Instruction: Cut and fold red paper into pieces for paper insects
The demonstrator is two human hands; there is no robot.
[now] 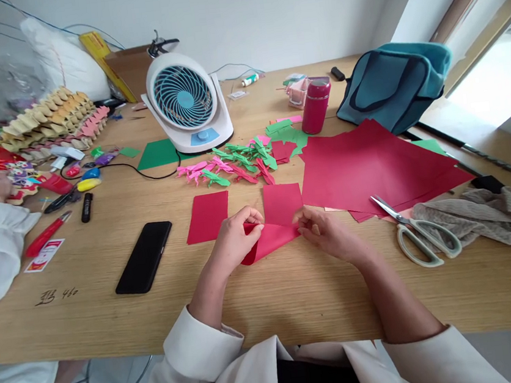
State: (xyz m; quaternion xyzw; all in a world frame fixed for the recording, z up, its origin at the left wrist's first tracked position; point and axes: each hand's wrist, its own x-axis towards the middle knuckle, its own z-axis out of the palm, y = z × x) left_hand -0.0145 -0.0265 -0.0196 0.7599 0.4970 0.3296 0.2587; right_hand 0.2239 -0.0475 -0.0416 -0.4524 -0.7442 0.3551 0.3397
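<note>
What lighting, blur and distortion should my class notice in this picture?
Head view: glare whitens the bright window area at right; soft shadow darkens the brown wooden table at lower centre; the picture's right corners darken; wide-angle stretch shows toward the sides; the curled red paper sheet looks fairly sharp, the crumpled clear plastic at upper left hazy.

Daylight fills the scene, strongest from the window (496, 78) at the right, where the pane burns out to white. The far wall (300, 14) is pale, and the desk (91, 327) is bright, with only soft shadows below the left hand (238, 237) and right hand (323, 231). A mild sheen lies on the curled red paper (273, 242) and the large red sheets (363, 167). The wide lens stretches things toward the sides. Dark shading closes in at the right corners, and the clear plastic bag (15, 83) at far left looks smeared.
</note>
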